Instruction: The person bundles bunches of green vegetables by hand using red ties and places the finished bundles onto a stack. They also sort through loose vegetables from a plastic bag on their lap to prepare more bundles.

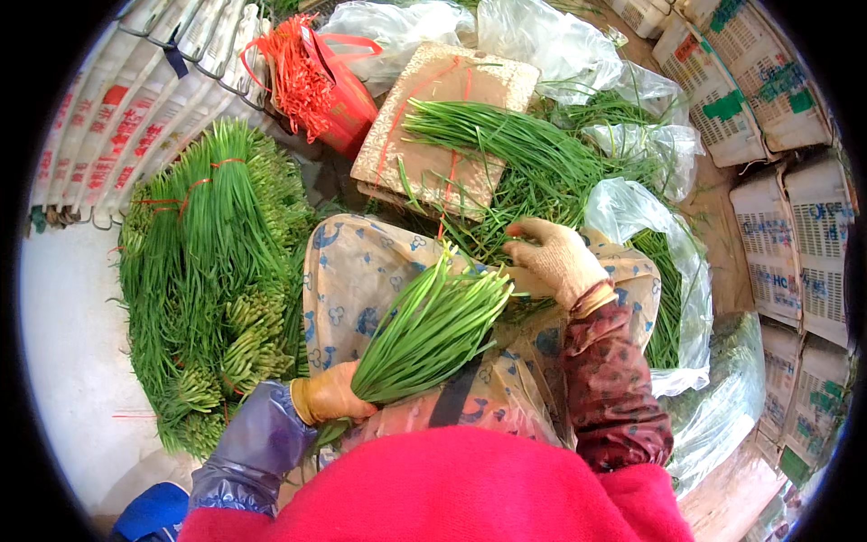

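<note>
My left hand (pixel 339 393), in an orange glove, is closed round the leafy end of a loose bunch of green Chinese chives (pixel 433 325) over my lap; its pale stem ends point up and to the right. My right hand (pixel 552 257), in a beige knit glove, is raised beyond the stem ends with its fingers apart and nothing seen between them. Past it, a pile of loose chives (pixel 528 142) lies partly on a patterned cardboard board (pixel 386 162). A plastic apron (pixel 339 271) with blue prints covers my lap.
Tied chive bundles (pixel 217 203) are heaped at the left. A red bag (pixel 345 108) holding red ties stands beyond the board. Clear plastic bags (pixel 555 47) lie at the back and right. White plastic crates (pixel 772 237) line the right side; white sacks (pixel 122 115) stand upper left.
</note>
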The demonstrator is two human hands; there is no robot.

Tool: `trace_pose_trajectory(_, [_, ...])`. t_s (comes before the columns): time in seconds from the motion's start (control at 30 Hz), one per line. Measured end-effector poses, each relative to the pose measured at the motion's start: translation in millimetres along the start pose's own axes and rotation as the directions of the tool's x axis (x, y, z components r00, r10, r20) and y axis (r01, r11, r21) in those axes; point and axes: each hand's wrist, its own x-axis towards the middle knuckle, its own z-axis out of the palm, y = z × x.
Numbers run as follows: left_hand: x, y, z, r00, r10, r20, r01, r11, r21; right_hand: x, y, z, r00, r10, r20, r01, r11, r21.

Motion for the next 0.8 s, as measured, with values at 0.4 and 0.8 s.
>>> trace_pose_trajectory(0.4, [-1,6,15,0.96,0.118,-0.253,0.054,0.809,0.585,-1,-21,53,0.987,-0.121,0.106,0.138,0.976,-0.167])
trace_pose_trajectory(0.8, [-13,17,24,0.939,0.198,-0.279,0.043,0.741,0.67,3,8,-19,0.981,0.19,0.03,-0.192,0.974,0.119])
